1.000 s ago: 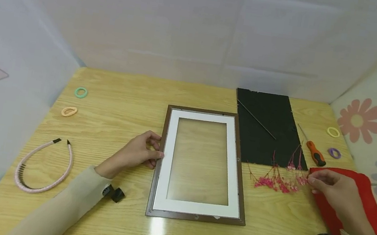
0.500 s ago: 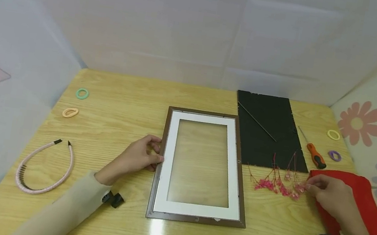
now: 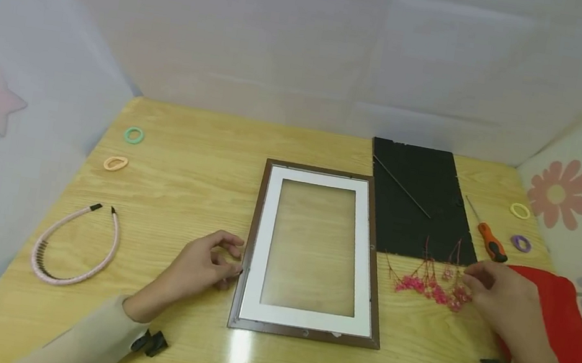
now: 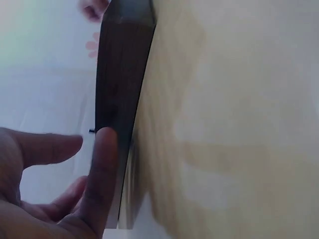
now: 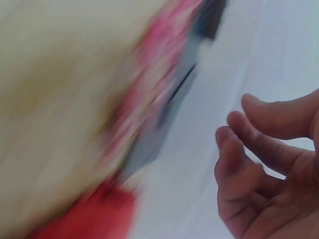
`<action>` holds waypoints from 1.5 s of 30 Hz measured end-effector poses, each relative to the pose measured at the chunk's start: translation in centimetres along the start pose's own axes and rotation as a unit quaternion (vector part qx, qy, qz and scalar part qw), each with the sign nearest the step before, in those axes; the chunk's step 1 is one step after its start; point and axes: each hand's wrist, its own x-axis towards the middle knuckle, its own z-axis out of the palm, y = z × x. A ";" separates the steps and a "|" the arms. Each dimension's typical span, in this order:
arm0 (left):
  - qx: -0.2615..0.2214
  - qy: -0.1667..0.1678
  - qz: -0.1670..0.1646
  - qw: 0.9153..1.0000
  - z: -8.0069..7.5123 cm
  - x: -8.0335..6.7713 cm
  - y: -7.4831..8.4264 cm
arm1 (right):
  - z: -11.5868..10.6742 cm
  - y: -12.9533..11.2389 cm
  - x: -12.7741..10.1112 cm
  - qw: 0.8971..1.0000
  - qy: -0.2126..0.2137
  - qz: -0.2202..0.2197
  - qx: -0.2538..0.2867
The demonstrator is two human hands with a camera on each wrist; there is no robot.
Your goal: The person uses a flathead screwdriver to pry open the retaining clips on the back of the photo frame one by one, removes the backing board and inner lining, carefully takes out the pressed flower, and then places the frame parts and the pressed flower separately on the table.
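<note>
A brown picture frame [image 3: 375,307] with a white mat [image 3: 307,319] lies flat on the table. My left hand [image 3: 200,263] is at its left edge with relaxed fingers; in the left wrist view a fingertip rests against the side of the frame [image 4: 122,69]. Pink dried flower sprigs [image 3: 412,284] lie to the right of the frame. Over their right end hovers my right hand [image 3: 511,308]. The right wrist view shows its fingers [image 5: 232,154] loosely bent with nothing between them, and the flowers [image 5: 154,55] blurred beyond.
A black board [image 3: 421,182] with a thin metal rod [image 3: 403,186] on it lies behind the sprigs. An orange screwdriver [image 3: 490,239], red cloth [image 3: 563,322] and purple ring [image 3: 521,243] are at right. A pink headband [image 3: 112,243] and green ring [image 3: 133,135] are at left.
My left hand has slid toward the near end of the frame's left edge. The right hand has shifted a little left, and the rightmost sprig, formerly at its fingertips, now lies lower.
</note>
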 end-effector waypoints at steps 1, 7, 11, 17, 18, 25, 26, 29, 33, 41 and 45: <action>-0.007 0.007 -0.002 1.000 0.2 -0.3 0.0 | 0.1 -1.2 -0.1 0.999 0.027 -0.033 0.006; -0.048 0.018 -0.013 0.999 1.2 -2.0 -0.4 | 1.8 -9.4 -1.4 0.973 0.054 -0.214 0.060; -0.061 0.004 -0.017 0.998 1.9 -2.8 -0.7 | 3.6 -13.4 -2.3 0.954 -0.021 -0.288 0.085; -0.063 -0.003 -0.020 0.998 2.1 -2.8 -1.0 | 5.6 -15.7 -2.9 0.932 -0.155 -0.316 0.080; -0.063 -0.005 -0.021 0.998 2.1 -2.8 -1.0 | 5.8 -15.8 -2.9 0.932 -0.172 -0.310 0.077; -0.063 -0.010 -0.021 0.998 1.8 -2.7 -1.0 | 6.4 -16.1 -3.1 0.924 -0.230 -0.298 0.064; -0.065 -0.010 -0.022 0.998 1.8 -2.7 -1.0 | 6.5 -16.1 -3.1 0.923 -0.233 -0.301 0.061; -0.071 -0.012 -0.028 0.997 1.8 -2.6 -0.9 | 6.6 -16.3 -3.0 0.920 -0.241 -0.305 0.051; -0.075 -0.014 -0.027 0.997 1.8 -2.5 -1.0 | 6.7 -16.5 -2.8 0.918 -0.247 -0.306 0.045; -0.077 -0.013 -0.023 0.997 1.7 -2.4 -1.0 | 6.8 -16.9 -2.3 0.916 -0.240 -0.319 0.041; -0.075 -0.016 -0.031 0.997 1.9 -2.4 -1.2 | 6.8 -16.7 -2.2 0.915 -0.257 -0.307 0.049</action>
